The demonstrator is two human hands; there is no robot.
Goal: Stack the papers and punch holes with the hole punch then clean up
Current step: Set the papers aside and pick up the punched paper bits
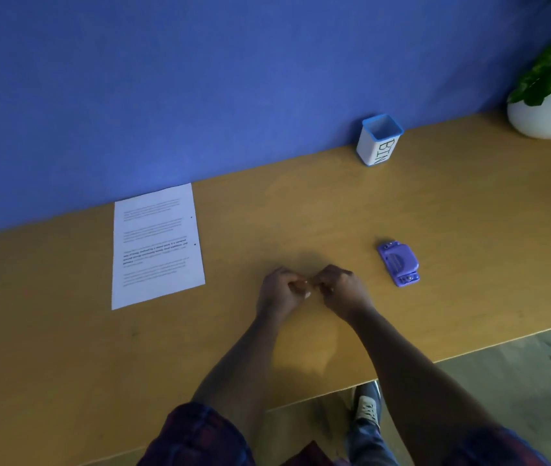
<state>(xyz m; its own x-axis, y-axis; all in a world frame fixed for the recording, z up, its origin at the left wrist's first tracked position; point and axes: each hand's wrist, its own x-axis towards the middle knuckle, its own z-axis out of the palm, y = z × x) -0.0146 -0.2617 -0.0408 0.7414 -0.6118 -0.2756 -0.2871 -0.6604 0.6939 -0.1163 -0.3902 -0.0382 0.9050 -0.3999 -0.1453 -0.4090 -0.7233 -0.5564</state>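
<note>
On the tan wooden desk [301, 213], your left hand [279, 290] and right hand [343, 289] curl fingertip to fingertip; whatever they pinch is too small to identify

1. Bare desk [301, 210] lies open between the papers [156, 247] at left and the punch [398, 263] at right.
2. Both hands, left [281, 290] and right [341, 289], sit curled together mid-desk, blocking the near centre.
3. The bin [379, 140] stands against the wall [200, 79], well apart from the punch.
4. A plant pot [549, 112] fills the far right corner.
</note>
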